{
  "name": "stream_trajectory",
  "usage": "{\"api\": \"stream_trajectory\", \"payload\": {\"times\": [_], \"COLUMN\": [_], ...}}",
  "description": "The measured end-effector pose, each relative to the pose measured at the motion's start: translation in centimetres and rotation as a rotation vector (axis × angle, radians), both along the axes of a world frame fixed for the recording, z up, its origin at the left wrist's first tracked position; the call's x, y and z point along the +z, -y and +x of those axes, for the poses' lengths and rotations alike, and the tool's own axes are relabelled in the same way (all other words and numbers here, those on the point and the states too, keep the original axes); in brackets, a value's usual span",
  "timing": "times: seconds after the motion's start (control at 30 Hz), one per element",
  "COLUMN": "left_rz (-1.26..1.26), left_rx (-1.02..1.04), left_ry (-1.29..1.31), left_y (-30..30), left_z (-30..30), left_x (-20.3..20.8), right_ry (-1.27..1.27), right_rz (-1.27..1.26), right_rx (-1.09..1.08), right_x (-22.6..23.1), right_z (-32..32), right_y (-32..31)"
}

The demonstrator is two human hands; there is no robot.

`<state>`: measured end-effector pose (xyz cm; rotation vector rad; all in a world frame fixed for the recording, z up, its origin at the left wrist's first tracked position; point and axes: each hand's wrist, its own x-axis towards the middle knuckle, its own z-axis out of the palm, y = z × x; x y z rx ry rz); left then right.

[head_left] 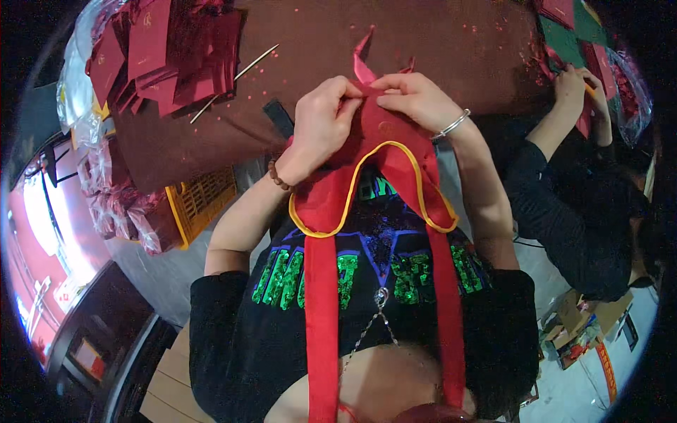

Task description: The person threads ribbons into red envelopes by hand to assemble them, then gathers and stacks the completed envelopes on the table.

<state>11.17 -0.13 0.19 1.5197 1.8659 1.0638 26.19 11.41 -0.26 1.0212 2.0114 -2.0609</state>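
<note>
Both of my hands meet near the top middle, over a dark red flat piece (381, 116) with a small gold emblem; it looks like a card or small bag. A shiny red ribbon (364, 69) rises from its upper edge. My left hand (326, 116), with a brown bead bracelet at the wrist, pinches the ribbon from the left. Opposite it, my right hand (416, 102), wearing a silver bangle, pinches the ribbon between thumb and fingers. The exact grip points are partly hidden. Below hangs the yellow-edged red apron (321, 204) that I wear.
Stacked dark red pieces (169, 53) lie on the brown-covered table (303, 35), beside a thin stick (236, 82). A dark flat object (278, 118) is near my left hand. A yellow crate (204, 204) stands lower left. At right, another person's hands (578, 92) handle red material.
</note>
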Motion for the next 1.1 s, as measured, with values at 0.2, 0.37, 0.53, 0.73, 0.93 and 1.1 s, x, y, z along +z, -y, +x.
{"api": "stream_trajectory", "payload": {"times": [0.2, 0.37, 0.53, 0.73, 0.93, 1.1], "left_rz": [-0.043, 0.037, 0.109, 0.032, -0.095, -0.069], "left_rx": [0.000, -0.060, -0.096, -0.092, -0.056, -0.057], "left_ry": [0.145, -0.016, -0.027, -0.050, -0.031, -0.042], "left_y": [-0.6, 0.0, 0.4, -0.1, 0.2, -0.6], "left_z": [0.5, 0.2, 0.1, 0.2, 0.0, 0.8], "left_x": [0.2, 0.6, -0.2, 0.0, 0.4, 0.8], "right_ry": [-0.134, -0.034, -0.086, -0.025, 0.023, -0.082], "right_rz": [0.025, 0.244, 0.391, 0.387, 0.389, 0.181], "right_rx": [-0.049, 0.047, 0.050, -0.048, -0.061, -0.107], "right_x": [-0.8, 0.4, 0.5, 0.7, 0.1, -0.5], "right_z": [0.6, 0.0, 0.2, 0.4, 0.0, 0.8], "right_y": [0.1, 0.7, 0.8, 1.3, 1.6, 0.9]}}
